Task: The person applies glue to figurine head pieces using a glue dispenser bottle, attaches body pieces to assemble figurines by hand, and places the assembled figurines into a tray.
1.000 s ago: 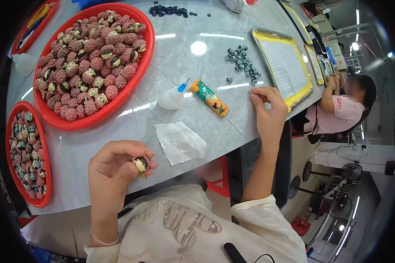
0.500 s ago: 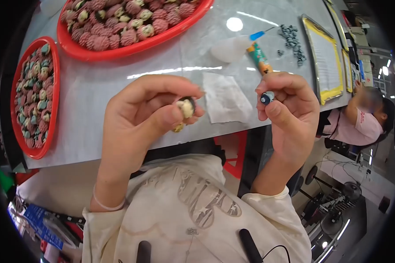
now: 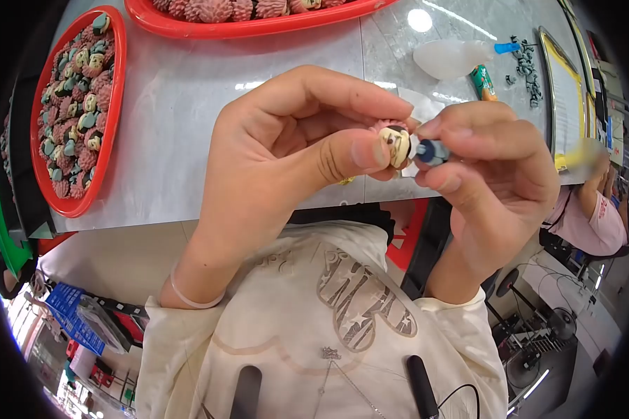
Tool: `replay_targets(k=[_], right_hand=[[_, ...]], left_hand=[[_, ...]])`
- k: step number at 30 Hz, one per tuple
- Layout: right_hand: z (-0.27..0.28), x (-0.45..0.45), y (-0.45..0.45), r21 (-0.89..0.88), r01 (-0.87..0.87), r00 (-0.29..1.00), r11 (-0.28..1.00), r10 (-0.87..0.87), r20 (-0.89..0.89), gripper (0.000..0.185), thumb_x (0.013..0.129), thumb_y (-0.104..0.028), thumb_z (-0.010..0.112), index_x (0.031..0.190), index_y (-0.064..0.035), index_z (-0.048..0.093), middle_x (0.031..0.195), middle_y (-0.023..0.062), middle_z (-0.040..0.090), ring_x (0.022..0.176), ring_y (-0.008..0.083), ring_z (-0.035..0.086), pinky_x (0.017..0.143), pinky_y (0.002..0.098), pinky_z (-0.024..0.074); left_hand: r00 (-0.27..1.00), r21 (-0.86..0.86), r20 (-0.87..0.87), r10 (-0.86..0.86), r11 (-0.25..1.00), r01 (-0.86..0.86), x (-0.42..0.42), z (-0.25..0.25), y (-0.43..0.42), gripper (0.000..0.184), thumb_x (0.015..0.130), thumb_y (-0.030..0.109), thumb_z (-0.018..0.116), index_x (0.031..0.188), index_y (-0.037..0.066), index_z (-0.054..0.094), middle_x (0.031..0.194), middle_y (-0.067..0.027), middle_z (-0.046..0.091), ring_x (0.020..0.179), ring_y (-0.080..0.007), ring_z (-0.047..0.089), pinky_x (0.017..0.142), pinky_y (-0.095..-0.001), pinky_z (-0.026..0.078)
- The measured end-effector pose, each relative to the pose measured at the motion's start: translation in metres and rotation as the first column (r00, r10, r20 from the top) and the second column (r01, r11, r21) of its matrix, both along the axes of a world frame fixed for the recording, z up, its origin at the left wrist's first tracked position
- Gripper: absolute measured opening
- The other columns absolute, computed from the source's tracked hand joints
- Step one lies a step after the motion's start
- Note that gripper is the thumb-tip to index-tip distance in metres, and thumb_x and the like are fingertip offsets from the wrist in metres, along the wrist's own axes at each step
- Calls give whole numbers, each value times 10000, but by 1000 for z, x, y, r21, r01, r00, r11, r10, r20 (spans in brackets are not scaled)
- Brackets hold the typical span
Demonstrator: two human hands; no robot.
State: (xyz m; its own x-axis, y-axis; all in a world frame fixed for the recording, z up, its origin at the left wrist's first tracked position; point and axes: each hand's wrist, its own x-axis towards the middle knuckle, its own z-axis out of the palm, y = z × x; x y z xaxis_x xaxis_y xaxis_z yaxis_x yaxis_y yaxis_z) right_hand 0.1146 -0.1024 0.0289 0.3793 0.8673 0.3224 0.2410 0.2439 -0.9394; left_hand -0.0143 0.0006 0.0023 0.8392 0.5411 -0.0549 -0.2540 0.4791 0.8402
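Left hand (image 3: 258, 160) is pinching a tiny doll head (image 3: 396, 143), right hand (image 3: 510, 171) grips a blue-grey bit (image 3: 433, 152) right up beside it, near the bench (image 3: 168, 91) edge. Bench is shiny grey with glare; red tray (image 3: 120, 91) off left, white bottle (image 3: 447, 59) farther back. Way over right, a person (image 3: 604, 227) in pink sits.

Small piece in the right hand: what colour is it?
The small piece is dark navy and grey-blue, showing best in the head view.
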Motion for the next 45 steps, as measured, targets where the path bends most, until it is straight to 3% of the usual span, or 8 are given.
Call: replay_targets(k=[10, 29, 32, 37, 38, 40, 42, 45], right_hand=[[1, -8, 6, 146, 63, 878, 987, -124, 462, 208, 604, -3, 655, 758, 50, 525, 714, 176, 542, 620, 189, 549, 521, 217, 437], [-6, -15, 13, 211, 113, 886, 971, -194, 421, 156, 587, 97, 616, 723, 69, 542, 692, 174, 542, 533, 144, 526, 442, 176, 429], [-2, -14, 9, 107, 134, 916, 985, -164, 365, 132, 613, 53, 617, 731, 49, 558, 768, 180, 531, 563, 151, 515, 474, 182, 422], [-2, -18, 5, 221, 151, 801, 964, -250, 544, 247, 639, -239, 653, 803, -60, 609, 848, 124, 504, 699, 179, 494, 528, 225, 417], [-1, -16, 2, 242, 142, 808, 960, -254, 532, 247, 639, -239, 653, 803, -60, 609, 848, 124, 504, 699, 179, 494, 528, 225, 417], [1, -7, -7, 191, 207, 797, 960, -279, 536, 354, 665, -345, 606, 840, -38, 583, 841, 137, 507, 705, 198, 496, 539, 241, 407], [0, 3, -17, 202, 262, 790, 944, -330, 516, 389, 683, -373, 580, 854, -24, 569, 838, 144, 507, 705, 205, 496, 541, 244, 401], [-4, 14, -21, 219, 317, 791, 923, -385, 476, 423, 737, -384, 531, 866, 19, 544, 828, 147, 500, 671, 197, 485, 527, 234, 377]], left_hand=[[999, -25, -8, 36, 999, -36, 2, -3, -1, 343, 692, 231, 629, 883, -31, 518, 827, -127, 554, 710, -152, 554, 551, -220, 481], [986, 258, 0, 165, 953, -160, -4, -5, -4, 211, 678, 59, 625, 851, -39, 556, 769, -111, 543, 729, -184, 557, 615, -256, 457], [999, 1, 22, 34, 999, -34, -2, 3, -4, 286, 681, 46, 625, 925, -47, 508, 877, -107, 529, 780, -143, 527, 680, -253, 443], [996, 128, 35, -79, 989, 74, -19, 23, 13, 316, 662, 29, 633, 937, -49, 497, 905, -109, 526, 793, -150, 522, 682, -256, 437], [996, 423, -44, 76, 905, -50, -27, 30, 23, 306, 666, 15, 614, 941, -50, 495, 916, -117, 527, 802, -154, 520, 681, -258, 436], [910, 867, -25, 415, 462, -187, -50, 34, 58, 285, 688, -16, 539, 965, -57, 486, 946, -138, 529, 813, -148, 515, 671, -245, 434], [640, 971, -198, 742, 237, 26, -70, 49, 83, 323, 723, 1, 501, 1045, -17, 472, 975, -84, 535, 842, -130, 512, 677, -222, 424], [533, 972, -128, 836, 0, 233, -77, 66, 101, 232, 712, 58, 514, 939, 13, 532, 923, -81, 558, 779, -146, 536, 687, -252, 420]])
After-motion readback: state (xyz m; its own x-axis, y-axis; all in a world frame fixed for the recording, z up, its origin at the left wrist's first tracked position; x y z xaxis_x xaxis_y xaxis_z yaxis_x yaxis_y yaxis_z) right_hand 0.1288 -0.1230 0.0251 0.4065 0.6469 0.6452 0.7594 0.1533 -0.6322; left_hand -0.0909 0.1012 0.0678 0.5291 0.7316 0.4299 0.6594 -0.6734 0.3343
